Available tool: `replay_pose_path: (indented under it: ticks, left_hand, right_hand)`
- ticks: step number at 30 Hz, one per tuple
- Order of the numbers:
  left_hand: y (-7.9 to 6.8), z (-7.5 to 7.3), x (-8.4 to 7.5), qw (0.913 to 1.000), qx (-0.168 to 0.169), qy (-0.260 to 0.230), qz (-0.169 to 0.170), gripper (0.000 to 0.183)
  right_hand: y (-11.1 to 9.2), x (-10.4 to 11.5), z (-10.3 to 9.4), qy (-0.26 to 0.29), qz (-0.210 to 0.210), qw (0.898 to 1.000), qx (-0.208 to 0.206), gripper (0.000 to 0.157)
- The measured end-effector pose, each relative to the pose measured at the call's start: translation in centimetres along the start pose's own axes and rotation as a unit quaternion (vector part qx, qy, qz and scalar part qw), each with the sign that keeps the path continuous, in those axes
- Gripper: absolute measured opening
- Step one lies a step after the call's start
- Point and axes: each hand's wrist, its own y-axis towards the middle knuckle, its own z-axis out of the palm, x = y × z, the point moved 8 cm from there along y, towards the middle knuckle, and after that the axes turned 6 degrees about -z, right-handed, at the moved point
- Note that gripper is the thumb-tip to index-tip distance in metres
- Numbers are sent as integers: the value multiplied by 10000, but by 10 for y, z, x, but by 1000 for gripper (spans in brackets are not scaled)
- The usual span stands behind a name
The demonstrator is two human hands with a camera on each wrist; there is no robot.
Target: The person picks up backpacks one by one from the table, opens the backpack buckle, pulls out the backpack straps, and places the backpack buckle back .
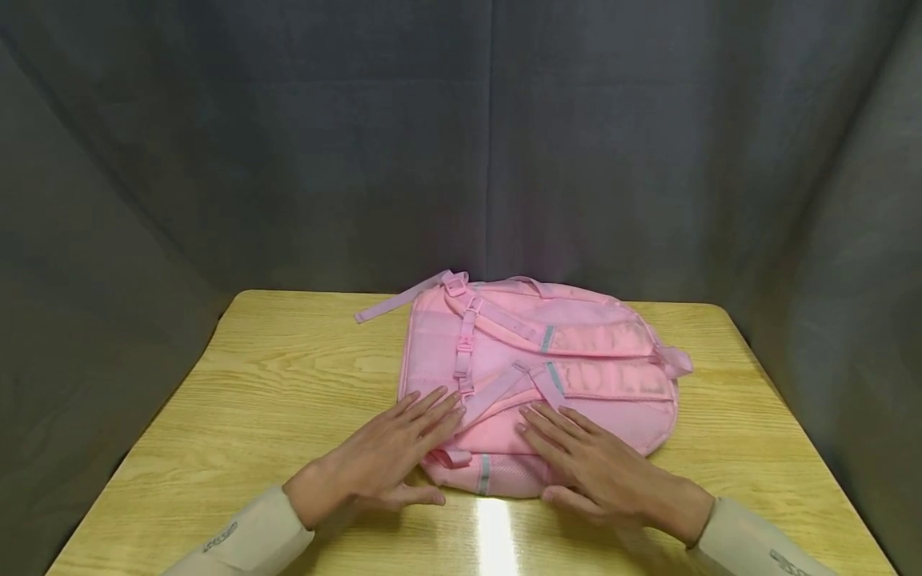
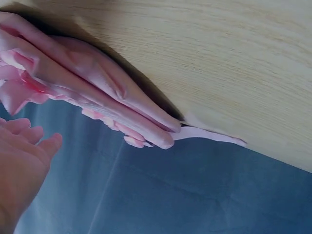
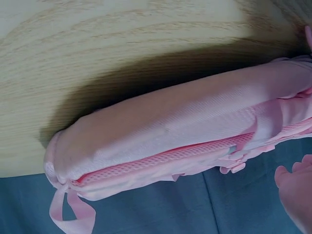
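Observation:
A pink backpack [image 1: 497, 356] lies flat on the table, its shoulder straps facing up and its hanging loop [image 1: 675, 362] to the right. Over its near left corner is my left hand [image 1: 392, 452], fingers extended and thumb apart. My right hand [image 1: 598, 468] is at the near edge, by the mesh side pocket [image 1: 515, 474], with straight fingers reaching over the bag. In the left wrist view, a gap shows between the left hand [image 2: 22, 165] and the bag. The right wrist view has only part of the right hand [image 3: 297, 190], also apart from the bag. Neither hand holds anything.
The wooden table [image 1: 288, 384] extends on both sides of the backpack. A loose webbing strap [image 1: 396, 302] trails off to the left across it. Dark grey curtains [image 1: 360, 160] hang behind the table and along its sides.

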Motion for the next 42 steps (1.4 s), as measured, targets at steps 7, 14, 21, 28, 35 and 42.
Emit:
replay_pose_path:
  ticks: [7, 14, 21, 28, 35, 42]
  left_hand:
    - [3, 8, 17, 9995, 72, -127, -284, 98]
    - [5, 15, 39, 9954, 172, -673, -665, 93]
    - [10, 19, 58, 9921, -16, -979, -778, 82]
    - [14, 29, 76, 9875, -46, -1192, -1029, 73]
    - [22, 34, 92, 9830, -107, -1320, -1272, 63]
    - [31, 39, 98, 9838, 178, -1222, -1298, 64]
  right_hand:
    - [0, -7, 8, -39, 100, 9999, -75, 69]
    - [2, -12, 16, -304, 226, 9991, -176, 68]
    - [5, -15, 23, -249, 530, 9982, -119, 73]
    - [6, -14, 31, -87, 743, 9972, 59, 81]
    - [6, -14, 40, 55, 914, 9956, 193, 89]
    - [7, -12, 46, 60, 867, 9962, 59, 96]
